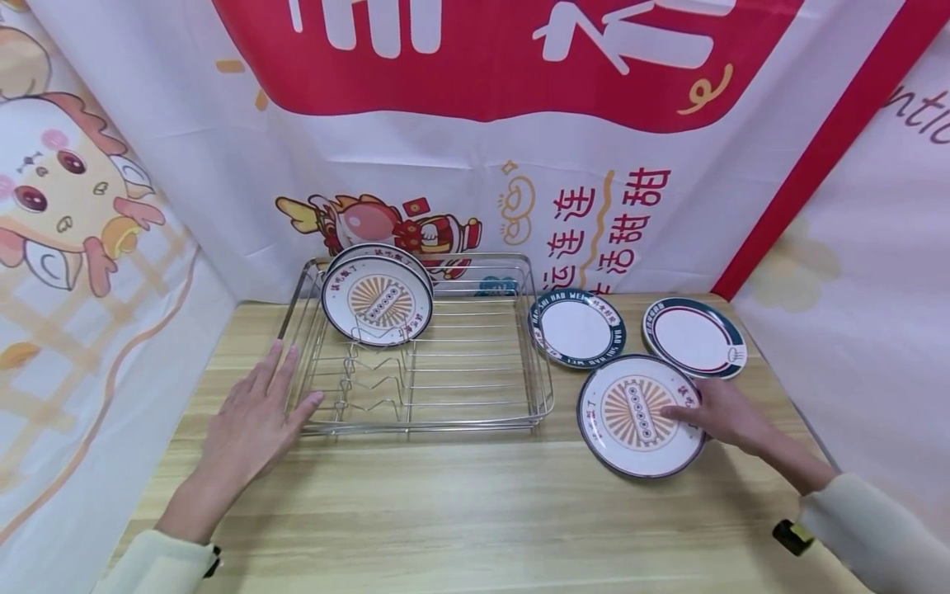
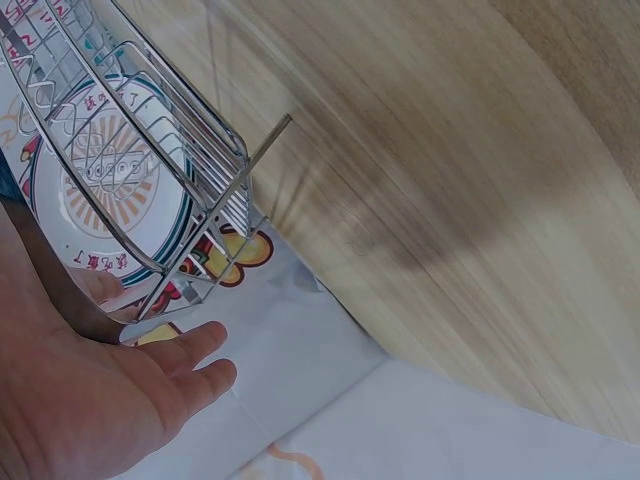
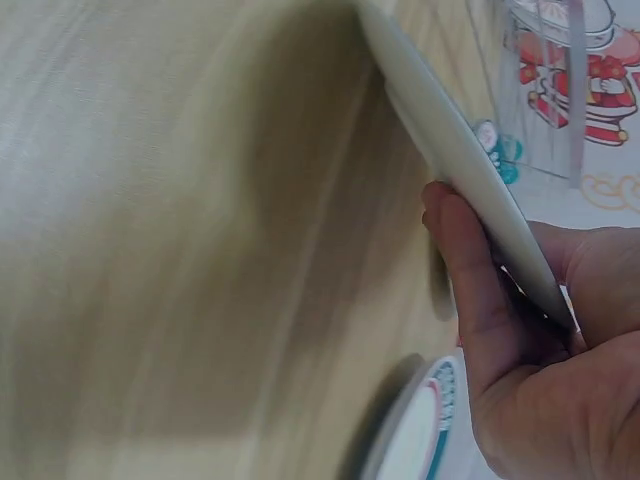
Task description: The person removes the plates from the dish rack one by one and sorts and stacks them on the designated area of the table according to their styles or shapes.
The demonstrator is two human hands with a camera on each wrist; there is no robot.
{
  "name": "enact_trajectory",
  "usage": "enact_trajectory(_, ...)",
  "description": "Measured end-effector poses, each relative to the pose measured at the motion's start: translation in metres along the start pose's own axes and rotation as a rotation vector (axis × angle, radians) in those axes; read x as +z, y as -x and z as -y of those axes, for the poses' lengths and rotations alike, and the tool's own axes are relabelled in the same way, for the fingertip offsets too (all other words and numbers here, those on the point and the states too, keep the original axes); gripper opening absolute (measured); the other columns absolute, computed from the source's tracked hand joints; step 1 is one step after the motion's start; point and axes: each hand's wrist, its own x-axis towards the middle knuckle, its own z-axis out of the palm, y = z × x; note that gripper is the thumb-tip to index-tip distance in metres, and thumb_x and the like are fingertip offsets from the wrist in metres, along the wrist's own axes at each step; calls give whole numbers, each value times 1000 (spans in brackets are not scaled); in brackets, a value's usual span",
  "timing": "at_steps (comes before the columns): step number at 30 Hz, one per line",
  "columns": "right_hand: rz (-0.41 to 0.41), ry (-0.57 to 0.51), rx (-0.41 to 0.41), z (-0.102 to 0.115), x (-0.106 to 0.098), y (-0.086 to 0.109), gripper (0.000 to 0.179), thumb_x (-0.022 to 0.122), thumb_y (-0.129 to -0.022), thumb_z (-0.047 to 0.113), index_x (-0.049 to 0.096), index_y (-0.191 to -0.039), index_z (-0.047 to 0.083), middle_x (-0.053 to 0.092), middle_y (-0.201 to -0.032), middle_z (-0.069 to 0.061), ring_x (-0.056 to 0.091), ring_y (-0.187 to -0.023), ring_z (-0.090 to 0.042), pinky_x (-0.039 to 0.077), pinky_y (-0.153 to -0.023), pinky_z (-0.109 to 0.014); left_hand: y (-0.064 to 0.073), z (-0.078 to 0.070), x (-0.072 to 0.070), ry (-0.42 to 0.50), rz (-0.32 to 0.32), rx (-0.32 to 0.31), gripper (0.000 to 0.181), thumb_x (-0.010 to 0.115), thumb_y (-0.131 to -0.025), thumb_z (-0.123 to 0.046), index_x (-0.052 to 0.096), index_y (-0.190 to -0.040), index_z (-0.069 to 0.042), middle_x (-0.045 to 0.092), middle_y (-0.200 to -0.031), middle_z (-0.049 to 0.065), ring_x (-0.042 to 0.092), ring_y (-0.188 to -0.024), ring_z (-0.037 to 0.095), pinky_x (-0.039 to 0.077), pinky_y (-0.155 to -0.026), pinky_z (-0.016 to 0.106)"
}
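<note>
My right hand (image 1: 723,417) grips a white plate (image 1: 640,412) by its right edge, thumb on its face and fingers beneath. The plate has a dark rim line and an orange sunburst print. Edge-on in the right wrist view, the held plate (image 3: 455,140) tilts above the table. My left hand (image 1: 248,412) lies at the left side of a metal wire dish rack (image 1: 445,426), fingers extended; whether it touches the wire I cannot tell. A sunburst plate (image 1: 378,301) stands upright at the rack's back left, mostly covering another plate (image 1: 371,250) behind it.
Right of the rack, a plate with a dark teal lettered rim (image 1: 580,328) lies on the wooden table (image 1: 460,511). Another teal-rimmed plate (image 1: 695,338) lies farther right. A printed cloth (image 1: 475,148) hangs behind the table and along both sides.
</note>
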Motion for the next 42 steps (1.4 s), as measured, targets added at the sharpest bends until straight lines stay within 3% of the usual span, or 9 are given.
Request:
enact_trajectory(8,66,-14,101,-11,23,-7,48,83,-91,45,70,-109,3,67,-73,-4,64,-63,-18,51,-54,-27,0,-1,0,-3,0,1,84,42,-110,-57,10,-171,-9,9,-176,24,26,-152,56,25,-119,75)
enact_trajectory(22,49,150,78,-13,48,-15,52,83,-84,63,70,-82,12,61,-64,-2,58,-58,-18,42,-54,-27,2,-2,1,-5,17,-5,84,41,-111,-57,10,-171,-8,10,-175,25,26,-152,57,24,-119,75)
enact_trajectory(29,62,226,87,-11,51,-16,62,79,-80,73,68,-81,13,61,-64,-2,58,-58,-18,41,-54,-28,1,-1,1,-6,12,-6,84,41,-110,-58,9,-171,-8,8,-176,24,26,-152,57,24,-119,75)
enact_trajectory(42,69,266,98,-3,41,-18,65,79,-80,72,69,-90,9,63,-69,-3,59,-63,-19,44,-57,-29,0,-1,-1,-7,14,-2,84,41,-111,-57,9,-171,-9,7,-176,23,25,-153,56,24,-119,75)
